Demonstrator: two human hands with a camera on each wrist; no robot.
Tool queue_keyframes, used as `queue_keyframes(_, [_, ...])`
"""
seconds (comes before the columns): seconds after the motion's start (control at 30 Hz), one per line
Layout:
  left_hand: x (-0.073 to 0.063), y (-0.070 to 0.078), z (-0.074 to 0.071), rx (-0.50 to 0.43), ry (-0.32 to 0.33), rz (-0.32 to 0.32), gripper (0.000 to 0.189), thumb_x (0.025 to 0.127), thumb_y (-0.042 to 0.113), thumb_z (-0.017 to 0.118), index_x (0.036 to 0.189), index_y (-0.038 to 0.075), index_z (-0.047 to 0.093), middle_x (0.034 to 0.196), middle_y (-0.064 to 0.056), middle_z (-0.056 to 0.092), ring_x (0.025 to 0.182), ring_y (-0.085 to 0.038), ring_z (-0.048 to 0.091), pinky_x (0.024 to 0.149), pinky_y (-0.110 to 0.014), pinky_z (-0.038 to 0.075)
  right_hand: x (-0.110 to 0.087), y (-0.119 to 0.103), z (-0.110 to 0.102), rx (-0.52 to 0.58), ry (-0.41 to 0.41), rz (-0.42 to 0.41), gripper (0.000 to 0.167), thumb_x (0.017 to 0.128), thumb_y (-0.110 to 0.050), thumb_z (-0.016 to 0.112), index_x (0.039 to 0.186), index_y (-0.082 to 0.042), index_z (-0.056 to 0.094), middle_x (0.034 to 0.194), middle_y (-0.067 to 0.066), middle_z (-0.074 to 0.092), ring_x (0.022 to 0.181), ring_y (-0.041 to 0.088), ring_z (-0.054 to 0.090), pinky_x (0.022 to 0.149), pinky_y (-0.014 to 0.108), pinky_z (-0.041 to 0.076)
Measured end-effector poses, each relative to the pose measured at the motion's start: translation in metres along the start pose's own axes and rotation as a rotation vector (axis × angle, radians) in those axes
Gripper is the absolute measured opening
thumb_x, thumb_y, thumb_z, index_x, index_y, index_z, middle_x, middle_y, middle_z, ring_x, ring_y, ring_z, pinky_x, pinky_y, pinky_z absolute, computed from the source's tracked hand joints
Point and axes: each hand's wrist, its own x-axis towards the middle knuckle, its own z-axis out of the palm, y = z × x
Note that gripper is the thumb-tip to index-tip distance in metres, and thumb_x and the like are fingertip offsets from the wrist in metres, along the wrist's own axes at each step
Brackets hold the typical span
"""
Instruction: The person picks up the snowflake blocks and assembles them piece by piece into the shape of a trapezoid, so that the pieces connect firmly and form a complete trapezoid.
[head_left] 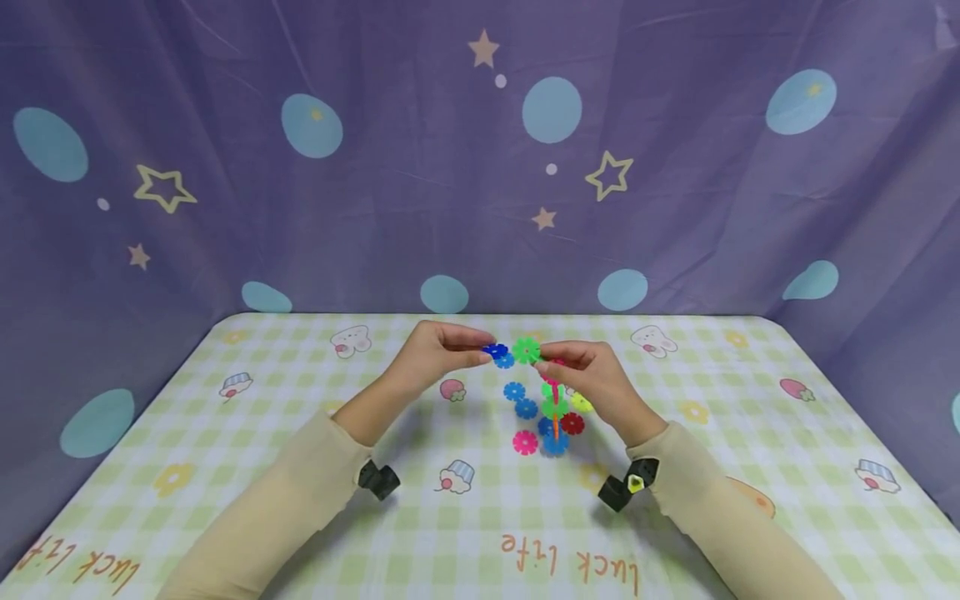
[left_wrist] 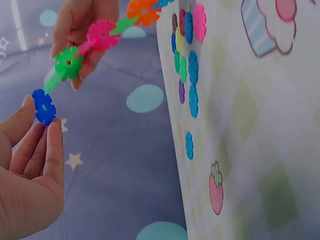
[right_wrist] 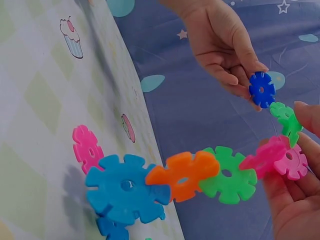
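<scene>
Beside the right hand [head_left: 596,379], pinching a disc chain [right_wrist: 235,189], the left hand [head_left: 429,357] pinches a blue disc [left_wrist: 44,111].

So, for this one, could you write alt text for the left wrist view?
The left hand pinches a dark blue flower-shaped disc close to the end of a chain with green, pink and orange discs held by the right hand; whether they are joined is unclear. More discs lie on a checked tablecloth, with a purple curtain behind.
</scene>
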Motion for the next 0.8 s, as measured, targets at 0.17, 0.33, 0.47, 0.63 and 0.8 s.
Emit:
queue_keyframes(0.17, [-0.006,0.003,0.006,-0.012,-0.01,-0.015,0.029,0.081,0.01,0.074,0.108,0.001,0.071,0.102,-0.01,0.071,0.09,-0.016,0.069,0.08,-0.029,0.055,-0.001,0.0,0.001,0.004,-0.002,0.005,0.033,0.085,-0.01,0.07,0.112,0.008,0.065,0.091,-0.004,0.072,0.084,0.014,0.067,0.08,0.029,0.054])
queue_keyframes(0.33, [-0.008,0.005,0.008,-0.026,-0.01,-0.013,0.029,0.081,0.009,0.074,0.109,0.001,0.07,0.102,-0.011,0.071,0.091,-0.016,0.069,0.08,-0.029,0.055,-0.002,-0.001,0.001,-0.01,-0.005,-0.01,0.032,0.085,-0.01,0.07,0.111,0.007,0.065,0.091,-0.004,0.072,0.084,0.014,0.067,0.08,0.029,0.054])
queue_keyframes(0.47, [-0.007,0.007,0.008,-0.024,-0.008,-0.01,0.029,0.081,0.011,0.074,0.108,0.002,0.071,0.102,-0.01,0.071,0.092,-0.016,0.068,0.081,-0.029,0.054,-0.002,-0.002,0.001,-0.019,-0.007,-0.016,0.031,0.085,-0.009,0.069,0.111,0.007,0.065,0.091,-0.004,0.072,0.085,0.014,0.066,0.081,0.029,0.054])
queue_keyframes(0.63, [-0.007,0.01,0.005,-0.021,-0.008,0.001,0.028,0.082,0.01,0.073,0.109,0.001,0.07,0.103,-0.01,0.071,0.092,-0.016,0.068,0.082,-0.03,0.054,-0.002,-0.001,0.001,-0.008,-0.009,-0.027,0.032,0.085,-0.008,0.069,0.112,0.008,0.065,0.091,-0.005,0.072,0.084,0.013,0.067,0.08,0.028,0.054])
queue_keyframes(0.8, [-0.006,0.013,0.001,-0.023,-0.004,0.005,0.029,0.083,0.009,0.072,0.11,0.001,0.07,0.104,-0.011,0.071,0.091,-0.014,0.068,0.083,-0.029,0.054,-0.002,0.0,0.0,-0.004,-0.014,-0.027,0.032,0.085,-0.009,0.07,0.111,0.008,0.065,0.091,-0.004,0.073,0.085,0.013,0.067,0.08,0.028,0.054])
